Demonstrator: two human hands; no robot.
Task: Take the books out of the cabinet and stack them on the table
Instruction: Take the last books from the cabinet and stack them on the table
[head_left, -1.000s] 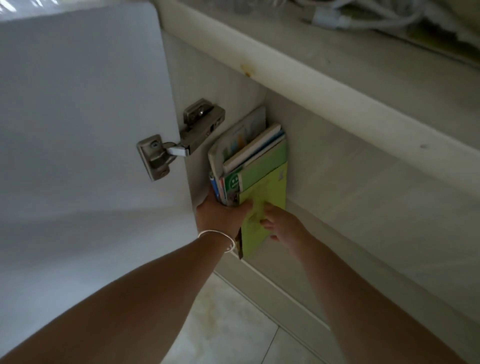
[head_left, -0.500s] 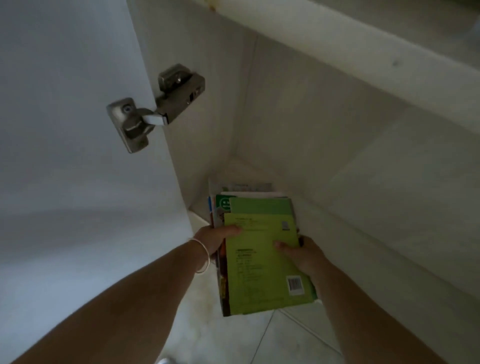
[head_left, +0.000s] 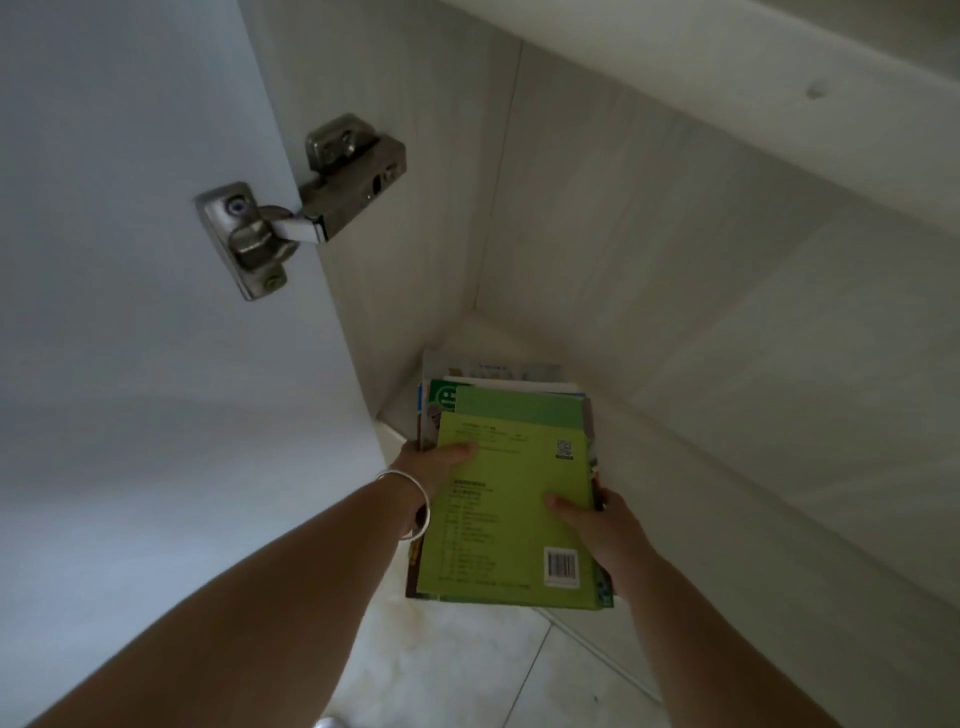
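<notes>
Head view: left hand (head_left: 436, 462) and right hand (head_left: 597, 525) clamp a stack of books (head_left: 511, 493) from either side, half out over the cabinet (head_left: 675, 260) edge. Thin covers could slide apart and spill onto the tiled floor (head_left: 467, 670); lower volumes probably sit loose, though they're hard to see.

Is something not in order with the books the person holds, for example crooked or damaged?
No damage shows. The stack of books is uneven: lower books stick out beyond the top green cover. Left hand and right hand grip its sides.
</notes>
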